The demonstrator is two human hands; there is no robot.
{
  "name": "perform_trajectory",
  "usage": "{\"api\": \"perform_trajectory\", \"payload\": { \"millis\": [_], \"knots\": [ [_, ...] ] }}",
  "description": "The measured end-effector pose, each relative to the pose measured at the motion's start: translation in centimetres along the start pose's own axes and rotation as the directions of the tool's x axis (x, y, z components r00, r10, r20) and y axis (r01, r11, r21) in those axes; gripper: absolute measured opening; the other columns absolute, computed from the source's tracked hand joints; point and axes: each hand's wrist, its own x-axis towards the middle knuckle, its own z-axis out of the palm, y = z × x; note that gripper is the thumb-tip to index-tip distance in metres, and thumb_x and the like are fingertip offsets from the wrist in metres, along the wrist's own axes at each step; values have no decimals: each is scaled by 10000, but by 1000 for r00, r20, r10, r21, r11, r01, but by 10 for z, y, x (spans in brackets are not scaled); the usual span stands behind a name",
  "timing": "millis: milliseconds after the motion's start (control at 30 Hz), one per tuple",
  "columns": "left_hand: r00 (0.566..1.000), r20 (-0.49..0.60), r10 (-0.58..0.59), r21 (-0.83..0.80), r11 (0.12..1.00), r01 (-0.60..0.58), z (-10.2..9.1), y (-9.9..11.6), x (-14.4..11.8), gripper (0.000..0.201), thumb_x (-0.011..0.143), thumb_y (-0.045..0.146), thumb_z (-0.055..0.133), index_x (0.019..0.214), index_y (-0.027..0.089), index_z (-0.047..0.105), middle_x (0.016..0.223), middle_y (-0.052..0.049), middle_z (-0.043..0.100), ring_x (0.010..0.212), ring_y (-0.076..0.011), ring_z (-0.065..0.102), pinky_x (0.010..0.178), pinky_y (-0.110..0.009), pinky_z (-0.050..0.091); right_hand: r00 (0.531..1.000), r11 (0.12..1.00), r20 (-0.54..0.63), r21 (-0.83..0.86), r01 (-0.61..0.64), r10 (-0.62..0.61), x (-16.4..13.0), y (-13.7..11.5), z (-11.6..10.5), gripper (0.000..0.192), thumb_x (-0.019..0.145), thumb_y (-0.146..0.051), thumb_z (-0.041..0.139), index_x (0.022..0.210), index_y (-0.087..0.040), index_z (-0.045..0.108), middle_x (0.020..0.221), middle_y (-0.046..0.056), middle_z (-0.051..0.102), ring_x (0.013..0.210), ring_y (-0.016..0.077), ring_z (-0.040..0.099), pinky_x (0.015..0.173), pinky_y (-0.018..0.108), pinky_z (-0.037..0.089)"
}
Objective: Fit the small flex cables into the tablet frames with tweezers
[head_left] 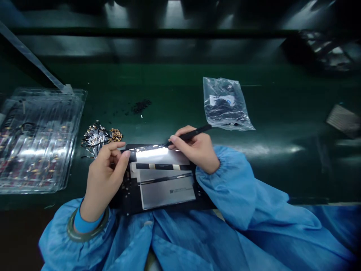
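right hand point(197, 148) gripping black tool point(188, 136), tip on open tablet point(160, 177), left hand point(104, 173) pinching tablet's left edge, plastic bag point(225, 103) beyond

My view is dim and green-tinted, with overhead light glaring white off the silver panel point(163, 177) in front of me, softer sheen on the clear trays point(36, 139) to its left, and everything beyond and right of the panel smeared, dark and bent toward the edges.
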Motion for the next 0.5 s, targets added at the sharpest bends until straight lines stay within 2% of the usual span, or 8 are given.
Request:
{"api": "perform_trajectory", "payload": {
  "millis": [100,167,267,333,400,500],
  "knots": [
    [992,-123,0,91,996,11,-20,-6,-6,223,874,351,565,1031,199,610,676,46,545,581,-79,497,579,-212,424,993,984,-57,155,-90,100,0,-5,1,314,702,-457,739,747,-185,589,625,4,671,556,162,688,533,263,597],
    [980,-198,-12,199,979,52,-40,-15,-8,229,879,374,552,997,192,626,676,40,561,570,-85,500,570,-221,427,986,975,-89,186,-122,140,1,-8,1,354,658,-481,767,747,-186,592,632,16,691,525,164,681,506,267,601],
    [948,-317,18,470,871,141,-79,-33,-3,329,897,429,490,1015,154,625,779,1,583,729,-142,582,720,-285,480,980,976,-113,161,-147,166,1,-10,1,364,631,-490,784,739,-189,610,635,29,702,512,164,681,504,255,604],
    [948,-317,-1,625,752,210,-105,-49,6,434,932,448,396,1123,110,589,981,-56,589,1019,-225,573,922,-363,443,980,979,-109,136,-151,167,0,-10,1,359,629,-496,783,733,-193,621,634,33,703,513,164,683,513,246,605],
    [946,-322,-43,686,678,265,-126,-64,20,477,954,407,354,1230,56,520,1161,-118,553,1209,-281,470,1037,-411,362,982,983,-90,101,-155,164,-1,-11,1,359,638,-505,774,733,-191,628,652,38,706,527,165,686,529,249,608],
    [941,-333,-67,692,660,292,-142,-85,50,438,914,275,476,1261,9,490,1229,-178,550,1224,-297,458,1053,-417,342,984,985,-59,42,-165,167,-4,-13,1,358,665,-507,754,758,-183,635,680,39,713,555,159,691,557,245,606]
  ]
}}
